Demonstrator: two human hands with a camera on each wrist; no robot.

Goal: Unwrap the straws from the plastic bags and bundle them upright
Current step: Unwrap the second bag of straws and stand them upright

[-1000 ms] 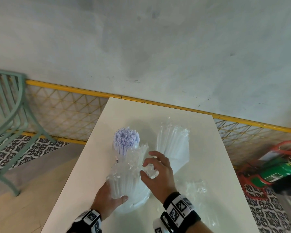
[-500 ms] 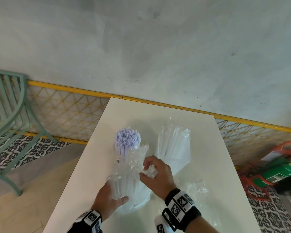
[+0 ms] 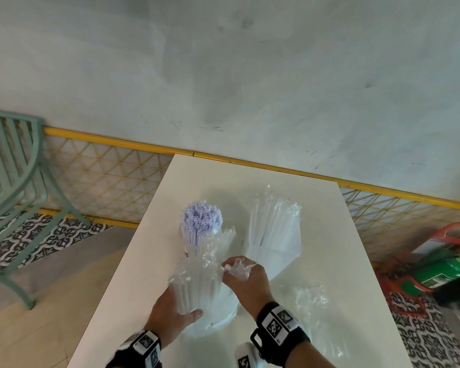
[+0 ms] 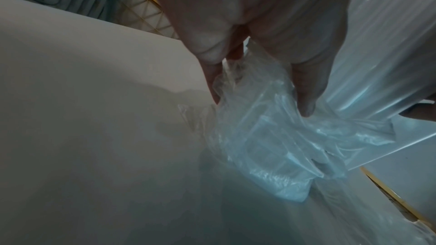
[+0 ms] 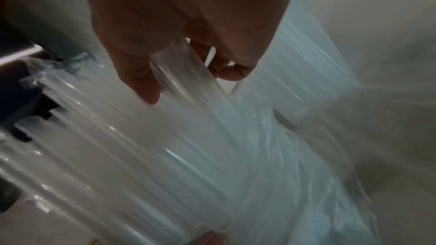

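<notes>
Near the front of the white table (image 3: 250,181) stands a bundle of clear straws (image 3: 194,285) in a crinkled plastic bag. My left hand (image 3: 170,312) wraps round its lower part, thumb across the front. My right hand (image 3: 246,278) grips a crumpled wad of the bag's plastic (image 3: 237,268) at the bundle's upper right. In the right wrist view the curled fingers (image 5: 141,74) pinch film over the straws (image 5: 165,146). The left wrist view shows fingers (image 4: 304,85) on bunched plastic (image 4: 271,137). Unwrapped purple straws (image 3: 201,224) stand upright behind. Another bagged clear bundle (image 3: 275,229) stands to the right.
A loose piece of clear wrap (image 3: 311,298) lies on the table by my right wrist. A green metal chair (image 3: 14,181) stands left of the table. A yellow mesh fence (image 3: 112,171) runs behind it, and a green cylinder (image 3: 441,274) lies on the floor at right.
My right hand went from spread fingers over the near bundle to a closed grip on the bag's top plastic, bunching it up. The left hand kept its hold.
</notes>
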